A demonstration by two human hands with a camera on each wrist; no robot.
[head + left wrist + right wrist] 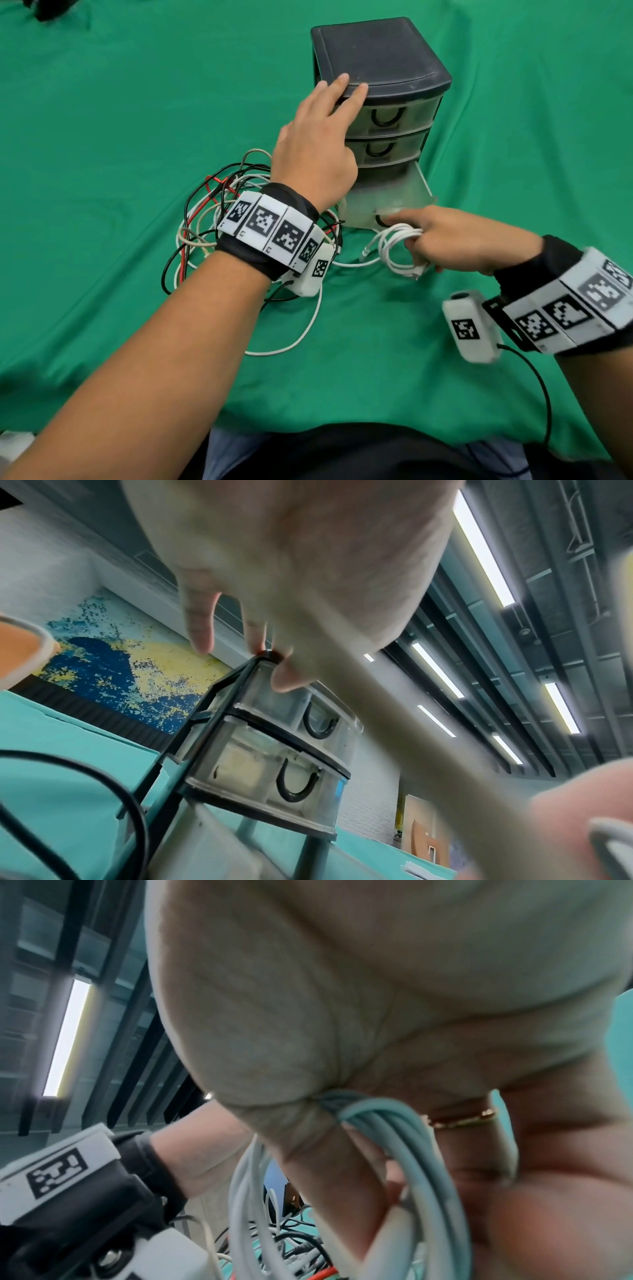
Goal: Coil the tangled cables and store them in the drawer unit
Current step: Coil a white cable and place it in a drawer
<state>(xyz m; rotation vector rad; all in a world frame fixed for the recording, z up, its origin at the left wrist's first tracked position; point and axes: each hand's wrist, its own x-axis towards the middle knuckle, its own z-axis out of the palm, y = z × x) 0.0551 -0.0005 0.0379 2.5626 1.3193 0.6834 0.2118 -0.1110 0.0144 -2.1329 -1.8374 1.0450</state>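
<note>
White coil gripped in R hand at bottom drawer lip; L hand flat atop unit.

Left hand covering part of the tangled cables; bottom drawer interior blurred, contents unreadable.

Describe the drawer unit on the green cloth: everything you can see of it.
The drawer unit is a small upright tower with a dark plastic top and frame and three translucent drawers, each with a dark U-shaped handle. The top two drawers are closed; the bottom drawer is pulled out toward the person. It stands on the green cloth beside the tangled cables. The left hand rests its fingers on the top's front edge; the right hand, holding a coiled white cable, touches the open drawer's front.
</note>
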